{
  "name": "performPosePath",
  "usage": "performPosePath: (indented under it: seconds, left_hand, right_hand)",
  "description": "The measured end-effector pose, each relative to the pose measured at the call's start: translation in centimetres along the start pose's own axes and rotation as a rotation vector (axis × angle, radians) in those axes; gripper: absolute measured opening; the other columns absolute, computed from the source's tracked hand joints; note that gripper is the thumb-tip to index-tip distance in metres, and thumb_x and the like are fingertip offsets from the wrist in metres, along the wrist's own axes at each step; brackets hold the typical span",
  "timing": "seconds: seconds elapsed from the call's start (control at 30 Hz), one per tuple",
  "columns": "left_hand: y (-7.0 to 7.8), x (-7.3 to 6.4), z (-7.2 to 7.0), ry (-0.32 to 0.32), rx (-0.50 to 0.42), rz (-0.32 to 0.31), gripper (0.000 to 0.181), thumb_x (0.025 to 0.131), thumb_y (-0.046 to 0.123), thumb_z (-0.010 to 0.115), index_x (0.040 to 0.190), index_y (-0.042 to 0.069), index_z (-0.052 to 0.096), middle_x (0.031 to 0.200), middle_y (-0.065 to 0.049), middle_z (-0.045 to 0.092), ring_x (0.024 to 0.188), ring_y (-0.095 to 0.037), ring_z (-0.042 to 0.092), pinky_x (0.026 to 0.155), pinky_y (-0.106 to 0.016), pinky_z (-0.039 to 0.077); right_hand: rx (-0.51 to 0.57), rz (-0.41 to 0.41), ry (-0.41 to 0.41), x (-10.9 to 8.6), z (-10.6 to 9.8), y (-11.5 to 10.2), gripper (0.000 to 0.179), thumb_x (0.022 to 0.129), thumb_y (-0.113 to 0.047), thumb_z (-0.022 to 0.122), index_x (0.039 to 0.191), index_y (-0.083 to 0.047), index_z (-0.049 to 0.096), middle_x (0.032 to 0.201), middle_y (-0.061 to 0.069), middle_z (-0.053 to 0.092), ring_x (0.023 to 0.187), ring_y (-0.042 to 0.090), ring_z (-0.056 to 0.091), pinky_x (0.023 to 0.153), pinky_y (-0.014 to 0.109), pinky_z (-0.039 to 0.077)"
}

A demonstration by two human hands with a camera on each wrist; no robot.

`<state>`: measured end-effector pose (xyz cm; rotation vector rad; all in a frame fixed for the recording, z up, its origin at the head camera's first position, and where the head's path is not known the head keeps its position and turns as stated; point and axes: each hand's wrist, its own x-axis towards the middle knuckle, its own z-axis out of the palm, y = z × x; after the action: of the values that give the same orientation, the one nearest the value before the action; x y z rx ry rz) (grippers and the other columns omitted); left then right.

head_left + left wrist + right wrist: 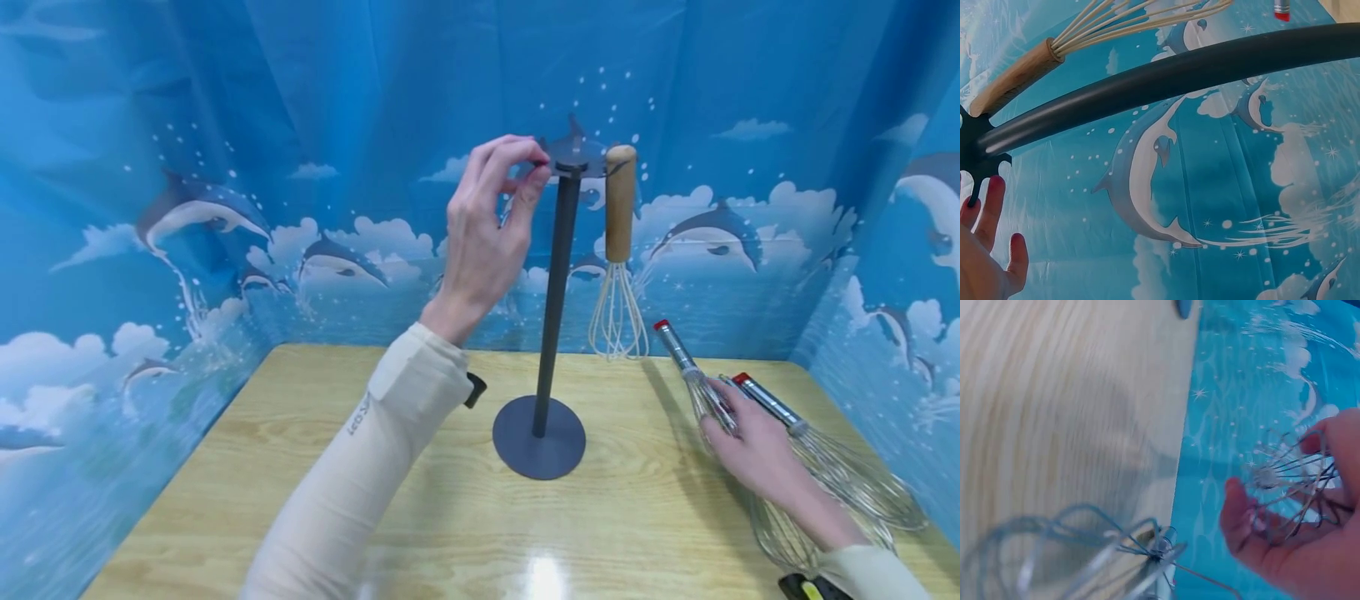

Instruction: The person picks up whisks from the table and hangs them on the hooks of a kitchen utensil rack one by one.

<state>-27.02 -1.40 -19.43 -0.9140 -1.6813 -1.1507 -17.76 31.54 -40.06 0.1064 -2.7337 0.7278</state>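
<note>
Dark-grey stand (552, 317), pinched at its top by the left hand (491, 225), seemingly for steadiness, while the right hand (757, 442) grips a whisk (693, 375) wires-first, leaving its handle (675, 346) free.

Smooth stand (555, 308); matt wooden whisk handle (619, 208); shiny metal whisks (772, 404) along the right edge of the glossy, wood-grained tabletop (465, 500).
</note>
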Motion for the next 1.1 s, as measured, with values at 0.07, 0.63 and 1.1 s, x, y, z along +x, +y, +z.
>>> performPosePath:
  seconds: [0.07, 0.63, 1.1]
  left_hand:
    - [0.0, 0.0, 0.0, -0.002, -0.007, -0.007, 0.024, 0.105, 0.018, 0.058, 0.12, 0.0, 0.066, 0.129, -0.017, 0.06, 0.117, -0.026, 0.059, 0.092, -0.018, 0.051]
    - [-0.2, 0.3, -0.5, -0.051, -0.09, -0.034, 0.023, 0.107, 0.015, 0.052, 0.118, 0.001, 0.066, 0.13, -0.017, 0.057, 0.1, -0.023, 0.065, 0.086, -0.021, 0.056]
    - [0.0, 0.4, -0.3, -0.044, -0.085, -0.035, 0.02, 0.106, 0.014, 0.055, 0.113, -0.001, 0.066, 0.127, -0.019, 0.054, 0.096, -0.023, 0.063, 0.081, -0.021, 0.058]
  right_hand:
    - [0.12, 0.033, 0.015, -0.3, -0.2, 0.0, 0.053, 0.103, -0.02, 0.055, 0.151, -0.001, 0.043, 0.116, 0.028, 0.067, 0.069, 0.02, 0.066, 0.056, 0.036, 0.05]
    - [1.706, -0.063, -0.132, -1.8, -1.9, -0.1, 0.062, 0.099, 0.022, 0.031, 0.152, -0.009, 0.041, 0.131, 0.018, 0.063, 0.107, 0.039, 0.073, 0.086, 0.046, 0.06]
    - [1.968, -0.033, -0.258, -0.5, -2.3, -1.1, 0.048, 0.113, -0.01, 0.02, 0.152, -0.019, 0.046, 0.133, 0.022, 0.066, 0.113, 0.041, 0.071, 0.089, 0.048, 0.061]
